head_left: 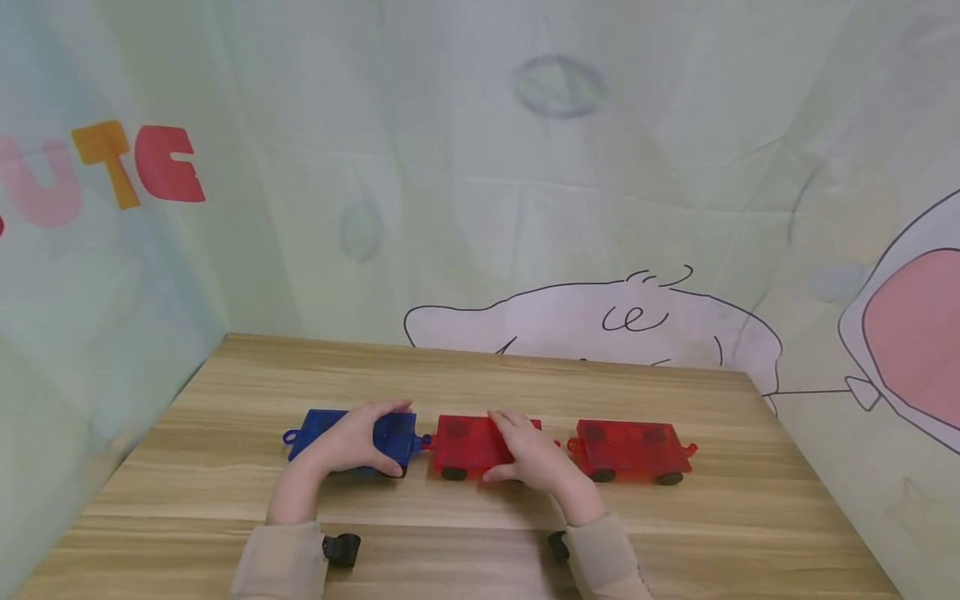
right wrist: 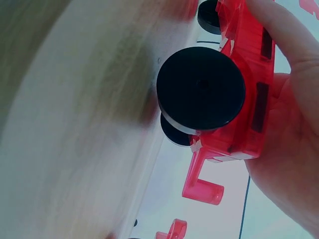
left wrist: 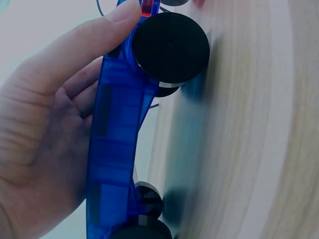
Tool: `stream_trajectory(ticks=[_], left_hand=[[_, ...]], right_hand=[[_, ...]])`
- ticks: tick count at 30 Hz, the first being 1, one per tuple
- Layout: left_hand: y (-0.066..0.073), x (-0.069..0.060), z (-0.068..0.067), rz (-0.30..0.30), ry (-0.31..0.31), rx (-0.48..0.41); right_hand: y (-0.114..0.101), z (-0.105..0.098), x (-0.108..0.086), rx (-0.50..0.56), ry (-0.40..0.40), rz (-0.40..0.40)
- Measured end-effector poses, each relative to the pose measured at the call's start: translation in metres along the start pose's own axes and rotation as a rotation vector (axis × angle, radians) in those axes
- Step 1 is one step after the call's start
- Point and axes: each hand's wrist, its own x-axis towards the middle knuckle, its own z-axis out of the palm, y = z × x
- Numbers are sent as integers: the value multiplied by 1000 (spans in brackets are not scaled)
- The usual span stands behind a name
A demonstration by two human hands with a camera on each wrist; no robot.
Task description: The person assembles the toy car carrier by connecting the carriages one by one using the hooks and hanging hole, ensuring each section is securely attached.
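My left hand [head_left: 352,442] grips a translucent blue toy train car [head_left: 393,429] with black wheels, thumb on the near side and fingers over the far side. My right hand [head_left: 528,454] holds the near and far sides of a translucent red toy train car [head_left: 468,442] in the middle. Between these two cars, the blue coupling [head_left: 420,442] overlaps the red one. In the right wrist view, a red hook [right wrist: 204,190] sticks out from the held red car, apart from the ring [right wrist: 178,229] of another car. Whether the wheels touch the table cannot be told.
A second red toy train car [head_left: 630,446] stands to the right on the wooden table [head_left: 450,542], its ring facing the middle car and its hook pointing right. A printed cloth [head_left: 480,208] hangs behind the table and along both sides.
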Motion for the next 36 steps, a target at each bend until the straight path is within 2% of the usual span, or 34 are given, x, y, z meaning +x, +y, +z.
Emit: stream_trajectory(ticks=[13,36], left_hand=[[-1,0,1,3,2,9],[5,-4,-3,-56,-8,14]], right_hand=[[0,1,-2,-8,-6,-17],[3,-2,-2,18,5,-23]])
